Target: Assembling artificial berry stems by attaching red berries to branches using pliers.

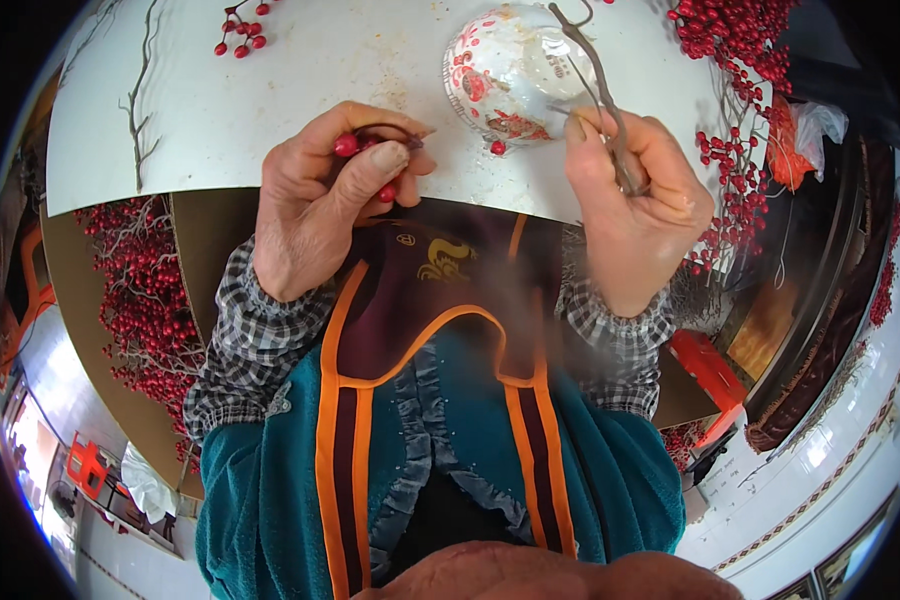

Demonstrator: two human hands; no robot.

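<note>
Red berries [370, 160] in left hand [315, 205], three.

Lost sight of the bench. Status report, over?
Left hand pinching red berries. Right hand gripping bare twig over bowl. Nothing between them.

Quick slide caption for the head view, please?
Left hand pinches red berries; right hand holds a bare twig beside a patterned bowl.

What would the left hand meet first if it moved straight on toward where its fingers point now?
Probably the bowl. The left hand, holding red berries, points its fingers right and slightly up across the white table; depth is unclear.
</note>
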